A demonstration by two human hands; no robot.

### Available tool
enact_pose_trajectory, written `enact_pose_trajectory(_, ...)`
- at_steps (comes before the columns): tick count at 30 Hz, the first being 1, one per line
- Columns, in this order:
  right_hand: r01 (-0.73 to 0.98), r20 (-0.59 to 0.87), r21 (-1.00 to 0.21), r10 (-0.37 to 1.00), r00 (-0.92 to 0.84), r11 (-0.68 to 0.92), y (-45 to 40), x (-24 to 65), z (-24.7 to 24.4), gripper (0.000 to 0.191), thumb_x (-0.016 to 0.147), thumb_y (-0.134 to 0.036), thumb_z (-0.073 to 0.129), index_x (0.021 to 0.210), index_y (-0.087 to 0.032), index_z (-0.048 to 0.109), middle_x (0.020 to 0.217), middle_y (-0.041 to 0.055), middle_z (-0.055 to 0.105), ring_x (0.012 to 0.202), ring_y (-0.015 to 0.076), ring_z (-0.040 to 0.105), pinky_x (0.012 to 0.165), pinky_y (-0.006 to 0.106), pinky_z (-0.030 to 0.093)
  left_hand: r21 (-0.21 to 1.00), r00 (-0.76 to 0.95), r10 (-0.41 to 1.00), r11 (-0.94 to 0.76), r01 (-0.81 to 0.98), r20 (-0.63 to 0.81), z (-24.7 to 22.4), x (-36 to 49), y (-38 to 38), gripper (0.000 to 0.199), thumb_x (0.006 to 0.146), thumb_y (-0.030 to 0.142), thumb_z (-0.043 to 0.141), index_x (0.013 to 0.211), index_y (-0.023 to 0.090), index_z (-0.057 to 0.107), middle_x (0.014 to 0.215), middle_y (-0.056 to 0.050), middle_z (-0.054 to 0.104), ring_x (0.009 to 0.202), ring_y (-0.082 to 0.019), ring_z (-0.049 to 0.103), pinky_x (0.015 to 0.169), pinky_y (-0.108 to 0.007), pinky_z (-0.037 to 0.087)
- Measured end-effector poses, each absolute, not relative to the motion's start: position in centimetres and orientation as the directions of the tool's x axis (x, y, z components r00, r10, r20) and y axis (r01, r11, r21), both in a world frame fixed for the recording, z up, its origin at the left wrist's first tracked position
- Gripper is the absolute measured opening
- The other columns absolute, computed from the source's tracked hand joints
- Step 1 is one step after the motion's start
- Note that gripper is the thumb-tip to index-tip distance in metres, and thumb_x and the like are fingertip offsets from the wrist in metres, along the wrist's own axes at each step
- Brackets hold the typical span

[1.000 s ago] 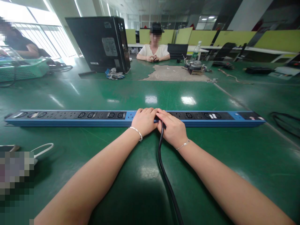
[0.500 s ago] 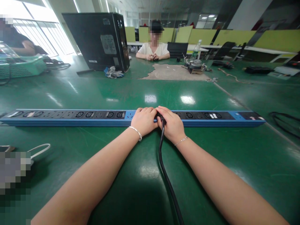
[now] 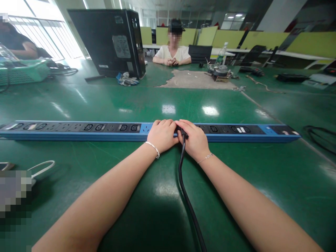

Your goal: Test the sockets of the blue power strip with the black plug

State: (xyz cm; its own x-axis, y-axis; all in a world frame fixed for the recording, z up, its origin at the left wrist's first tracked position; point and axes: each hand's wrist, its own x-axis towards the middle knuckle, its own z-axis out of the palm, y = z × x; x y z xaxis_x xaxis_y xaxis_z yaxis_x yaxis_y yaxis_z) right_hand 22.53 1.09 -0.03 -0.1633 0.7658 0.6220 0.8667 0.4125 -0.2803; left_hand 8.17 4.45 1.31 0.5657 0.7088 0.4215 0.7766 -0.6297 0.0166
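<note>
A long blue power strip (image 3: 118,136) with black sockets lies across the green table. My right hand (image 3: 193,139) is closed round the black plug at the end of a black cable (image 3: 189,199), at the strip's middle; the plug is mostly hidden by the fingers. My left hand (image 3: 162,135) rests on the strip just left of the plug, its fingers together and bent over the strip's top, fingertips meeting those of my right hand. The cable runs down from the plug between my forearms toward the bottom edge.
Beyond the strip stand a black computer case (image 3: 105,42), gloves (image 3: 127,79) and a small device (image 3: 220,72). A person (image 3: 172,54) sits across the table, another at the far left behind a green basket (image 3: 23,73). Black cable (image 3: 319,136) lies coiled at right.
The view has shifted slightly. Both hands keep nearly the same place on the strip, with the plug still in my right hand.
</note>
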Motion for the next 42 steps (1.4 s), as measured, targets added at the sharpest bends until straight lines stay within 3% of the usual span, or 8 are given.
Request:
enact_pose_trajectory(17,0.889,0.615,-0.216,0.763,-0.197,0.403,0.92,22.47,-0.07,0.031,0.091,-0.024,0.040,0.119,-0.020,0.055,0.118,0.0057,0.062,0.102,0.0181,0.059,0.089,0.033,0.043,-0.061,0.593,0.681,-0.634,0.771,0.430,1.24,8.16,4.29,0.041,0.085,0.049,0.045,0.103,0.014,0.056,0.105,-0.010,0.061,0.099,-0.026,0.055,0.087,-0.039,0.037)
enact_pose_trajectory(42,0.886,0.591,-0.268,0.791,-0.159,0.379,1.01,22.31,0.26,0.030,0.091,-0.024,0.040,0.117,-0.023,0.056,0.115,0.0030,0.064,0.098,0.0166,0.061,0.087,0.031,0.044,-0.026,0.577,0.714,-0.619,0.785,0.395,1.49,8.26,4.12,0.041,0.085,0.049,0.046,0.107,0.016,0.056,0.107,-0.010,0.060,0.103,-0.026,0.054,0.090,-0.039,0.035)
